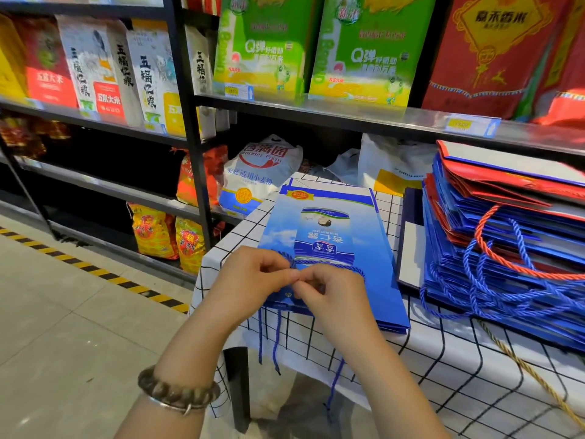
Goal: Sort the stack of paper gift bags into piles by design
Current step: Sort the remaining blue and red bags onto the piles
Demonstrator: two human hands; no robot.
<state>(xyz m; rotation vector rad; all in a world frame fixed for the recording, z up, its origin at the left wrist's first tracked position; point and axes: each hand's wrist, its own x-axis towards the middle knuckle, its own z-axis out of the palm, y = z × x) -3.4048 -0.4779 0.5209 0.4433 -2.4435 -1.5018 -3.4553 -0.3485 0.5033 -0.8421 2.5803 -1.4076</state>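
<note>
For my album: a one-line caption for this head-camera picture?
The left hand and right hand pinch the cord of a blue bag beside the stack on a table.

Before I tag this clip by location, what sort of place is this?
Probably a grocery shop aisle. Metal shelves hold rice bags and a flour sack, price tags sit on the shelf edges, and the left hand and right hand pinch a gift bag's cord at a checked-cloth table.
</note>
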